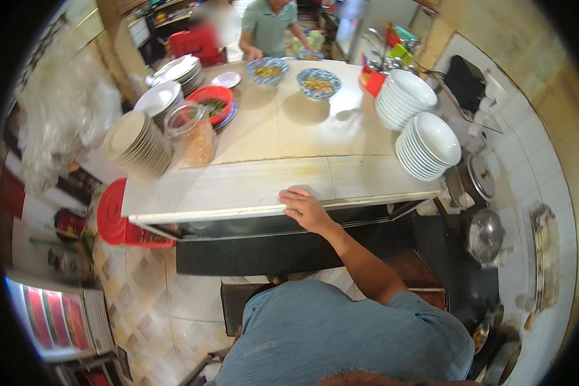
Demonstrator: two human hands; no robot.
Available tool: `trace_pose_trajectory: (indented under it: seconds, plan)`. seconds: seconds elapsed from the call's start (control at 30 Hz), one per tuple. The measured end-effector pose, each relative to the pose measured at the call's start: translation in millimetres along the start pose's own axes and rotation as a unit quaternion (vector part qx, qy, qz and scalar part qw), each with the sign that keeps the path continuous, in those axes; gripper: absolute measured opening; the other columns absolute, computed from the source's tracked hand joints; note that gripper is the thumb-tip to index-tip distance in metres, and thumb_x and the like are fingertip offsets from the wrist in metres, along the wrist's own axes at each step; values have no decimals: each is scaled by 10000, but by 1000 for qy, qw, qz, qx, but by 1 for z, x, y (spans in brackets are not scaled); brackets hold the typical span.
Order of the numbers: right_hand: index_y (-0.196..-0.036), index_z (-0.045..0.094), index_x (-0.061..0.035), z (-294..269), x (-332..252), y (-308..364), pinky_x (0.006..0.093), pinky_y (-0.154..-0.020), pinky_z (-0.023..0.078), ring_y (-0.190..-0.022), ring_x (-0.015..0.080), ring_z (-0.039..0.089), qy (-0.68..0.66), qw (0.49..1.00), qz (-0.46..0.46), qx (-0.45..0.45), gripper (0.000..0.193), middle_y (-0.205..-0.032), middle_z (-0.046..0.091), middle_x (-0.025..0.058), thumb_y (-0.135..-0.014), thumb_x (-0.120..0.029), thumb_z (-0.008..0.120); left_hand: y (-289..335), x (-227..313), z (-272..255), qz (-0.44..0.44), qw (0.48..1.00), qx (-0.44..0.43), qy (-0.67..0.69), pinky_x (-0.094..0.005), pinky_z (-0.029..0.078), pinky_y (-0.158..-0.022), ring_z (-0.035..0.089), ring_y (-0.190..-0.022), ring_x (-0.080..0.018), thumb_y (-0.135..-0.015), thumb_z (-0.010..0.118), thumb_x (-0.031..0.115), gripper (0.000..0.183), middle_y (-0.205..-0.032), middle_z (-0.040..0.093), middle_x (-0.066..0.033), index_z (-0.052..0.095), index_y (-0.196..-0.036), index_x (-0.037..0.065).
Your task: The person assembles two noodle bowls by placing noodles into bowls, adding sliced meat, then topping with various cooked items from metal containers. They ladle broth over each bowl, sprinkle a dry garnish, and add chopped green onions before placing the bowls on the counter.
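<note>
My right hand [304, 209] rests on the front edge of the white tiled counter [231, 186], its fingers lying over the edge and holding nothing. My left hand does not show; my body covers that side. Farther back on the counter, two blue-and-white patterned bowls of food, a right one [319, 84] and a left one [267, 71], stand beyond my reach hand. Across the counter a person in a light green shirt [270, 29] has one hand at the left bowl and the other by a third small patterned bowl [309, 56].
Stacked plates [138, 145], a clear plastic jar [199, 138] and a red basket of greens [213, 103] line the counter's left. White bowl stacks [429, 147] stand at its right end. A red tub [114, 212] sits on the floor; metal pots [484, 236] are at the right.
</note>
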State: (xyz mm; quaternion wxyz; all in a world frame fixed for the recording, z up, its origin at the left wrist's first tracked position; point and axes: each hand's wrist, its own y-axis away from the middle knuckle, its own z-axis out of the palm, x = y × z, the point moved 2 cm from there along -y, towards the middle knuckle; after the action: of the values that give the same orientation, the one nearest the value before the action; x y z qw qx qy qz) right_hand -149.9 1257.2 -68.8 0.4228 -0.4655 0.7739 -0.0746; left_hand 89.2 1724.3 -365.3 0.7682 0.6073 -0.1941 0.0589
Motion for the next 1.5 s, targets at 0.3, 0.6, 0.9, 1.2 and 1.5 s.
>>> trace_pose_trajectory:
  seconds: [0.3,0.6,0.9,1.2,1.5]
  plan:
    - [-1236,719,-114,11,-13,-1,408,-1065,477,-1264,300,571,81,996,20,30,409,-1339,674,22,-831,-122,778,24,-60,-115,5,999,14,36,-570,460,-1037,497,-1302,-445,-920,618,493,839,-1507,437,-195,299,-1579,84]
    - [-1159,738,-85,27,-49,-20,426,-1044,473,-1231,320,575,164,975,144,48,364,-1296,691,67,-806,-165,770,22,1,-209,20,995,18,92,-612,383,-1114,411,-1422,-489,-913,562,724,995,-1622,340,-228,231,-1619,107]
    - [-1260,695,-60,305,-237,-72,421,-909,556,-1025,318,710,-98,919,84,-372,428,-1144,738,165,-876,-249,728,-76,115,-392,39,986,10,164,-604,422,-957,568,-1094,-365,-985,475,669,593,-1258,498,-186,460,-1158,103]
    - [-905,718,1,561,-130,-42,448,-582,555,-629,293,680,148,727,317,-590,367,-772,685,166,-939,-358,647,-88,356,-523,120,967,175,-142,-368,476,-567,636,-752,-203,-884,690,594,690,-984,687,-93,662,-1250,10]
    - [-1125,718,-44,798,-137,-98,433,-676,571,-826,269,686,-81,619,535,-569,261,-1009,716,125,-918,-199,682,-114,535,-630,100,967,234,-4,-355,503,-694,655,-875,-215,-944,689,410,528,-1109,669,-97,609,-1317,45]
